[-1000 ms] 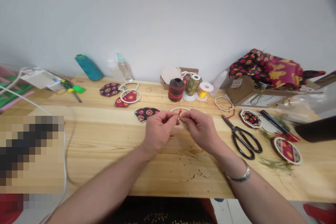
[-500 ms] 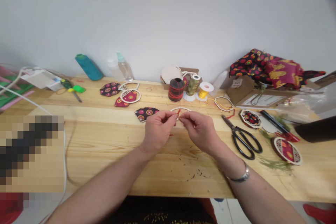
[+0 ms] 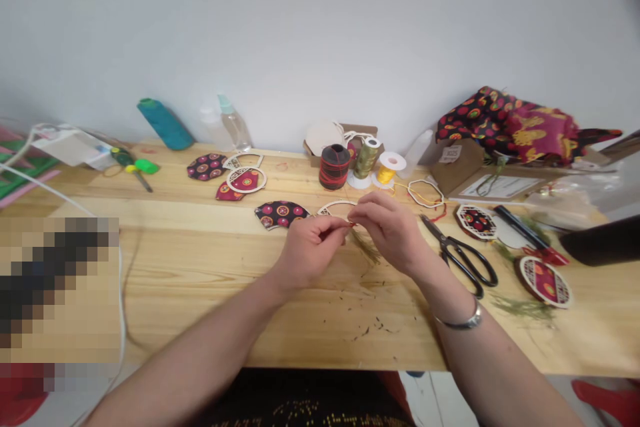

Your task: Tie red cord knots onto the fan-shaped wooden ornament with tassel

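Note:
Over the middle of the table (image 3: 200, 293), my left hand (image 3: 311, 248) and my right hand (image 3: 393, 230) meet, both closed in a pinch. A short bit of red cord (image 3: 352, 224) shows between the fingertips of the two hands. Below the right fingers hangs or lies a green thread tassel (image 3: 366, 247); I cannot tell whether it is tied to the cord. A pale wooden frame (image 3: 336, 205) lies just behind my hands, partly covered by them. Left of it rests a dark fan-shaped patterned piece (image 3: 283, 213).
Black-handled scissors (image 3: 463, 257) lie right of my right hand. Behind stand a red-black thread spool (image 3: 334, 167), a green spool (image 3: 367, 161) and a yellow spool (image 3: 386, 172). A cardboard box (image 3: 465, 177) with fabric sits back right. Decorated frames (image 3: 544, 281) lie at right.
My right hand has turned and risen over the left fingertips. The red cord, upright before, now lies flatter between the fingers. A green tassel has come into view under the right hand.

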`<state>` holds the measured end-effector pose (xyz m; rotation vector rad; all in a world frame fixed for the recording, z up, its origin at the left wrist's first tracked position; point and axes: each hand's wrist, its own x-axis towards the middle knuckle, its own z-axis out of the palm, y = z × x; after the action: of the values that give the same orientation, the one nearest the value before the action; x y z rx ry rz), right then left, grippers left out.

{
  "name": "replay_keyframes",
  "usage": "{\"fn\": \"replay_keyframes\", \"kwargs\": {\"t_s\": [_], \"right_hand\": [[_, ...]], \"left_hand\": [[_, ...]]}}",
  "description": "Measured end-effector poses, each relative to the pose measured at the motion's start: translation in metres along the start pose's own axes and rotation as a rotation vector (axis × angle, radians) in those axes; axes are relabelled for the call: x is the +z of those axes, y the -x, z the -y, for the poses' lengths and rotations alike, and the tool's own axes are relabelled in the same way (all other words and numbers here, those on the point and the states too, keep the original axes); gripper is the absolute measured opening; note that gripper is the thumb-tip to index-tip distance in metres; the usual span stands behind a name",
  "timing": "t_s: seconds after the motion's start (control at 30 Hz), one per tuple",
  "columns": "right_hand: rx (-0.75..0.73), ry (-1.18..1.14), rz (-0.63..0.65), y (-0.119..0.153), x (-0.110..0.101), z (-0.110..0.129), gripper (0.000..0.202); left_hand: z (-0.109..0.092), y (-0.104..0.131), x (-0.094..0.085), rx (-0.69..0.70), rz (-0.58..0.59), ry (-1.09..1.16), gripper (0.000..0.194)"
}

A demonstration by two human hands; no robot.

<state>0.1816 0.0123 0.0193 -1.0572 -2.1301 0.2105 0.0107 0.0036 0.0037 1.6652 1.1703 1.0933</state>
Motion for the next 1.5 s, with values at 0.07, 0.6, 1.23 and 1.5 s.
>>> {"fn": "replay_keyframes", "kwargs": {"t_s": [0.07, 0.6, 1.23, 1.5], "right_hand": [[0.089, -0.155, -0.009, -0.002, 0.002, -0.003, 0.015], [0.392, -0.402, 0.03, 0.0, 0.019, 0.012, 0.013], [0.179, -0.085, 0.073, 0.005, 0.014, 0.02, 0.017], [0.163, -0.004, 0.135, 0.004, 0.014, 0.027, 0.02]], "left_hand": [[-0.002, -0.001, -0.001, -0.064, -0.007, 0.054, 0.013], [-0.001, -0.007, -0.004, -0.125, -0.148, 0.245, 0.013], [-0.005, -0.006, -0.002, -0.149, -0.235, 0.147, 0.013], [-0.005, -0.005, -0.002, -0.159, -0.251, 0.143, 0.011]]}}
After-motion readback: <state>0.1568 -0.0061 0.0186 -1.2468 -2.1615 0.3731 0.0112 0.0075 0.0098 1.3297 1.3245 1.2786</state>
